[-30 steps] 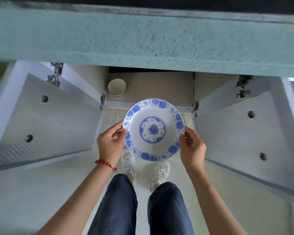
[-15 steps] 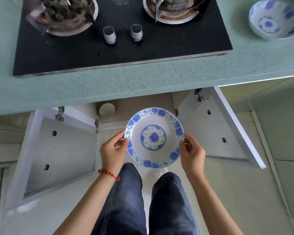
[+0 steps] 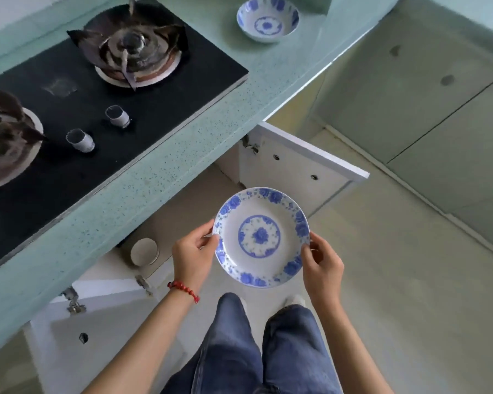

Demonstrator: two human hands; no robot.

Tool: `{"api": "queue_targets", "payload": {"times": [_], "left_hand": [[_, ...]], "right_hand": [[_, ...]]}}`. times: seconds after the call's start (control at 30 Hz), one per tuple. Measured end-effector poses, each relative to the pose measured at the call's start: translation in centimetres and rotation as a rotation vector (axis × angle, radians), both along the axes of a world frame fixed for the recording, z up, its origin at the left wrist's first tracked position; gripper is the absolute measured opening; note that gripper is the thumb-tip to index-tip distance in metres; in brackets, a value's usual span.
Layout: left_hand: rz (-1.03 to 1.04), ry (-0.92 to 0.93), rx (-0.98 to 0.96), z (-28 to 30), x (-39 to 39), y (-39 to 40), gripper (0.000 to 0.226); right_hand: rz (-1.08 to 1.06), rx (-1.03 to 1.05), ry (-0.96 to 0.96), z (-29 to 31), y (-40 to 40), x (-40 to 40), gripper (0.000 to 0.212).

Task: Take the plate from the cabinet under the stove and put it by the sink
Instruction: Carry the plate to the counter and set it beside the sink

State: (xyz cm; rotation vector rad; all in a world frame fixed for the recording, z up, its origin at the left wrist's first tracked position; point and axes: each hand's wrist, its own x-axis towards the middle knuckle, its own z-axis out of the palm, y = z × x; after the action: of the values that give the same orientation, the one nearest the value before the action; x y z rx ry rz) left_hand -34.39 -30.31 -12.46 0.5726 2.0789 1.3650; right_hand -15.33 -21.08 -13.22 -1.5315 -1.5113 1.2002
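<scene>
I hold a white plate (image 3: 261, 236) with blue flowers on its rim and a blue ring in its middle, level and face up, in front of my legs. My left hand (image 3: 191, 255) grips its left rim and my right hand (image 3: 322, 263) grips its right rim. The plate is out of the open cabinet (image 3: 188, 206) under the black gas stove (image 3: 77, 109) and hangs over the floor. No sink is in view.
Both white cabinet doors stand open: the right door (image 3: 305, 163) beside the plate, the left door (image 3: 97, 331) by my left arm. A round lid (image 3: 143, 252) lies inside the cabinet. A blue-and-white bowl (image 3: 268, 19) sits on the green counter (image 3: 268, 81) right of the stove.
The view has risen and swung right, bringing the stove top, bowl and counter into sight. The plate stays in both hands and has come up and away from the cabinet.
</scene>
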Motion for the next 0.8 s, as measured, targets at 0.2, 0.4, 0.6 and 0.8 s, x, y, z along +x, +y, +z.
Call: {"api": "queue_targets", "payload": {"times": [0.2, 0.4, 0.6, 0.8], "left_hand": [[-0.226, -0.010, 0.017, 0.6, 4.8, 2.3, 0.031], [-0.434, -0.047, 0.027, 1.8, 12.5, 3.7, 0.030], [-0.590, -0.045, 0.023, 2.6, 21.3, 4.0, 0.031], [-0.660, -0.061, 0.026, 3.3, 28.8, 5.2, 0.029]], "right_hand": [[-0.222, 0.011, -0.030, 1.1, -2.5, 6.5, 0.022], [-0.411, 0.035, -0.074, 2.4, -5.1, 14.9, 0.020], [-0.531, 0.050, -0.063, 3.4, -7.7, 23.7, 0.020], [-0.614, 0.055, -0.050, 3.8, -8.1, 31.0, 0.021]]}}
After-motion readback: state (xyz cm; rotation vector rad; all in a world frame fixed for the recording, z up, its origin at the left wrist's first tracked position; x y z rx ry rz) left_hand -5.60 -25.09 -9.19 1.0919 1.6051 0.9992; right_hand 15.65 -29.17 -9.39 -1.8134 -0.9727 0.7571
